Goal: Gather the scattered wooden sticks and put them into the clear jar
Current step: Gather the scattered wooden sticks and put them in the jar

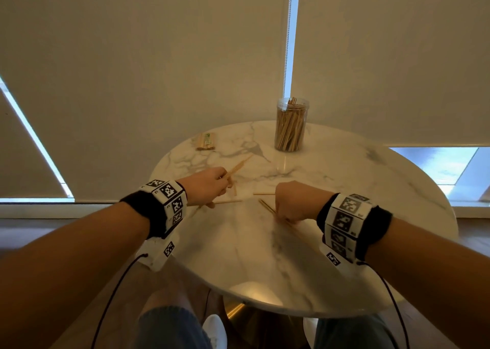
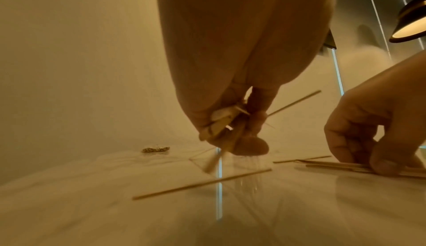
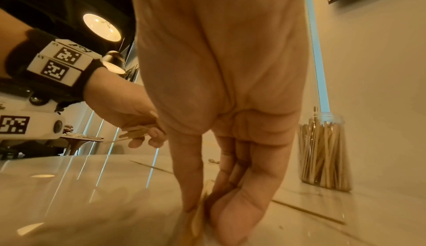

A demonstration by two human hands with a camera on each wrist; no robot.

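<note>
Marble-patterned and round, the counter [image 1: 331, 189] is sitting before drawn beige blinds [image 1: 132, 70]; both hands are working low over it. The left hand [image 1: 205, 185] is curling its fingers around a small bundle of wooden sticks [image 2: 221, 129], whose ends are poking out past the knuckles away from the person; the right hand [image 1: 294, 201] is bending down, thumb and fingers pinching at a few sticks [image 2: 334, 165] that are lying flat on the counter beneath it. Between the two hands, a loose stick [image 2: 202, 184] is lying just beside the left hand's fingers, and another [image 1: 263, 194] is resting near the right hand's knuckles. Well beyond the right hand, the clear jar [image 1: 291, 124] is standing upright, already packed with sticks. Beyond the left hand, a small wrapped packet [image 1: 206, 141] is lying on the counter's far side.
</note>
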